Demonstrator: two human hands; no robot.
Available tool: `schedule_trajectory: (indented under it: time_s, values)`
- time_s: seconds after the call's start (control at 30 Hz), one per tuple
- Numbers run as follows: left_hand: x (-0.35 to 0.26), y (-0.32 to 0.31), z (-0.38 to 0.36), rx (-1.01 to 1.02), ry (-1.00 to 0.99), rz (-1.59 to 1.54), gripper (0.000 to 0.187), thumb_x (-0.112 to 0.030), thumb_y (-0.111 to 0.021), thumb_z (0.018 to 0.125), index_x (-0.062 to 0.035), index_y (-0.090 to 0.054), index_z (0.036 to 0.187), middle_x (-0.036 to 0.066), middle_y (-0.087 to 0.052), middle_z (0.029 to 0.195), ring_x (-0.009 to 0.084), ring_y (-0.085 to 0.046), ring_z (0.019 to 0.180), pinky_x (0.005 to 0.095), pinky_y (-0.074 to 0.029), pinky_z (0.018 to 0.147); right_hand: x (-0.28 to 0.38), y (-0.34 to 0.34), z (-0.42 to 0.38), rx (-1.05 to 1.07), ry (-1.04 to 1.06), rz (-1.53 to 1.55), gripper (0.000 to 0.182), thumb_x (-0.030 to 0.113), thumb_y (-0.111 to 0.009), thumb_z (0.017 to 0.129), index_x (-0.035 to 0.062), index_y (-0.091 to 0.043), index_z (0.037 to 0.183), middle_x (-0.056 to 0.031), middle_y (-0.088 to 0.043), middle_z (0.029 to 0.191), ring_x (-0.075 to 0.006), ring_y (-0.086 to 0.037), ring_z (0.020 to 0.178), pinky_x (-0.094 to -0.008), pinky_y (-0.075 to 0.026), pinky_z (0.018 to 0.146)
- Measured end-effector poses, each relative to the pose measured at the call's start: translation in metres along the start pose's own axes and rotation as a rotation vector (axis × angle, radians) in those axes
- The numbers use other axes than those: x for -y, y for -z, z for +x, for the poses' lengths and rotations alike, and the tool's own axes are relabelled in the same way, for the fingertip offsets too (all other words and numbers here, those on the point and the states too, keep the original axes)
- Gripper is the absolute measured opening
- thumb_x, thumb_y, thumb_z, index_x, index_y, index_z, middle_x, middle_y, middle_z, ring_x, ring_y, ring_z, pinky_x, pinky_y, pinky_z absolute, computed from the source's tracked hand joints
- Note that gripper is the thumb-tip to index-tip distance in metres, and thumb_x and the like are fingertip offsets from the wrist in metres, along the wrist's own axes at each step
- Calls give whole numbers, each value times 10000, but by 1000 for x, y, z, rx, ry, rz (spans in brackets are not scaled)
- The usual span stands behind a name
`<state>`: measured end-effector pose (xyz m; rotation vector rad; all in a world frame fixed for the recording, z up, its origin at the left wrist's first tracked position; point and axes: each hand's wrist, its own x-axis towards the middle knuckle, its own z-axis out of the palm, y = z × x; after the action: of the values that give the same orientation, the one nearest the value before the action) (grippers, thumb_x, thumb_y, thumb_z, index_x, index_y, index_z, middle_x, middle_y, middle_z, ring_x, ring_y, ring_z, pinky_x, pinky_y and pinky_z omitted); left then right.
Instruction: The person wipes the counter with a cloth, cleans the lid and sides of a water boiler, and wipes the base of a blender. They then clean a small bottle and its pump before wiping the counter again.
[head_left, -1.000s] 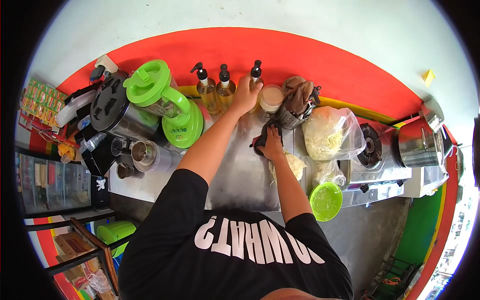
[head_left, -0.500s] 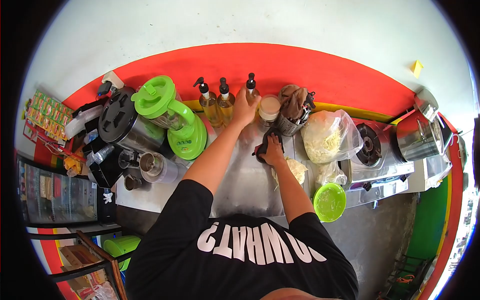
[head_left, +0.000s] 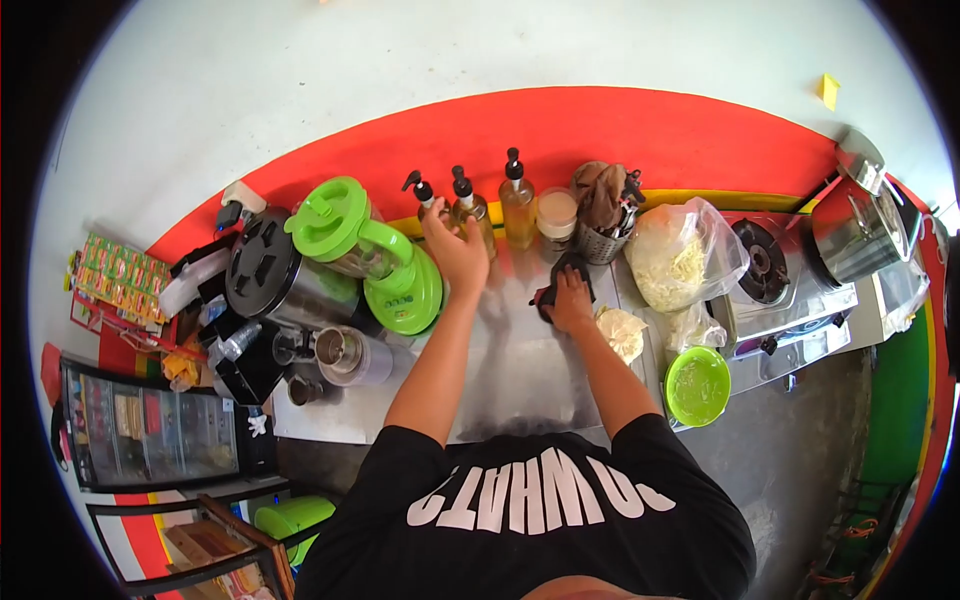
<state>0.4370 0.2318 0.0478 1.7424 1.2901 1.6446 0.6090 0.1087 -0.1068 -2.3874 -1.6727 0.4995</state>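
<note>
My left hand point(head_left: 457, 252) is raised with thumb and fingers apart, overlapping the lower part of the leftmost pump bottle point(head_left: 421, 190). Just right of its fingers stands a second pump bottle point(head_left: 478, 212) of yellowish liquid. A third pump bottle point(head_left: 518, 215) is upright beside a lidded jar point(head_left: 556, 215). My right hand point(head_left: 572, 305) lies flat, fingers spread, on a dark bunched cloth point(head_left: 545, 297) on the metal counter point(head_left: 510, 375). Close to that wrist sits a pale, crumpled-looking round item point(head_left: 622, 333).
Left are a green blender point(head_left: 405, 295), a large lidded pot point(head_left: 265, 262) and metal cups point(head_left: 338, 350). To the right are a utensil holder point(head_left: 602, 243), a bag of shredded food point(head_left: 680, 262), a green bowl point(head_left: 697, 388) and a gas stove point(head_left: 765, 265) with a steel pot point(head_left: 850, 235).
My left hand has let go of the third pump bottle and moved left to the leftmost one. The right hand stays on the cloth. The whole view has shifted slightly.
</note>
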Motion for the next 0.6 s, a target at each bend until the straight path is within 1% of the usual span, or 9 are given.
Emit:
schedule_trajectory:
  time_s: [0.03,0.13,0.2,0.27,0.3,0.43,0.53,0.57,0.6]
  values:
    - [-3,2,8,48,20,-10,599,-19,-733,894,-12,-483,1437,190,-555,1338,349,-573,1210,449,-497,1004,5,4,-6,40,8,-20,1008,382,-838,843,9,-307,1613,-201,-250,1718,-382,-232,1596,-498,-253,1284]
    - [13,-8,24,132,42,67,598,-51,-735,903,-6,-477,1441,196,-605,1283,375,-578,1210,490,-480,1021,24,3,-27,63,88,-34,982,352,-848,837,30,-331,1607,-176,-246,1730,-349,-222,1605,-481,-234,1291]
    - [15,-17,30,52,39,-5,462,-94,-742,908,-5,-577,1330,196,-656,1182,396,-591,1159,508,-469,996,34,-2,-40,105,129,-44,974,381,-823,860,35,-318,1618,-169,-230,1737,-343,-205,1612,-475,-219,1297]
    - [13,-15,35,220,62,114,316,-133,-767,900,-5,-662,1169,195,-674,1111,404,-598,1112,509,-461,950,41,-19,-54,136,284,-25,962,407,-799,879,42,-312,1624,-161,-226,1740,-342,-199,1614,-476,-207,1301]
    - [10,-15,35,182,37,165,238,-156,-780,900,0,-691,1055,198,-679,1028,414,-600,1062,507,-456,914,48,-17,-63,154,314,-84,957,430,-783,888,50,-311,1629,-150,-217,1744,-334,-192,1616,-473,-198,1305]
    - [6,-11,17,65,-183,99,228,-154,-774,918,9,-689,1055,194,-688,980,428,-630,970,490,-470,896,55,-16,-76,190,403,-63,975,427,-792,876,58,-304,1636,-143,-214,1745,-322,-185,1618,-462,-202,1306]
    - [-5,15,-8,156,12,-56,246,-163,-773,926,5,-691,1085,206,-704,1051,444,-649,933,468,-497,844,42,-11,-71,209,413,4,974,402,-799,870,64,-304,1638,-142,-218,1744,-323,-185,1617,-460,-207,1306]
    - [-1,27,-17,198,1,-89,239,-125,-747,964,23,-681,1139,179,-725,1096,361,-701,930,420,-532,845,39,-13,-68,172,385,46,1059,405,-835,825,35,-273,1642,-180,-206,1739,-351,-215,1601,-464,-221,1299]
    - [-2,38,-27,211,-5,-83,239,-125,-747,964,23,-681,1139,179,-725,1096,361,-701,930,420,-532,845,38,-11,-65,168,379,60,1059,405,-835,825,35,-273,1642,-180,-206,1739,-351,-215,1601,-464,-221,1299]
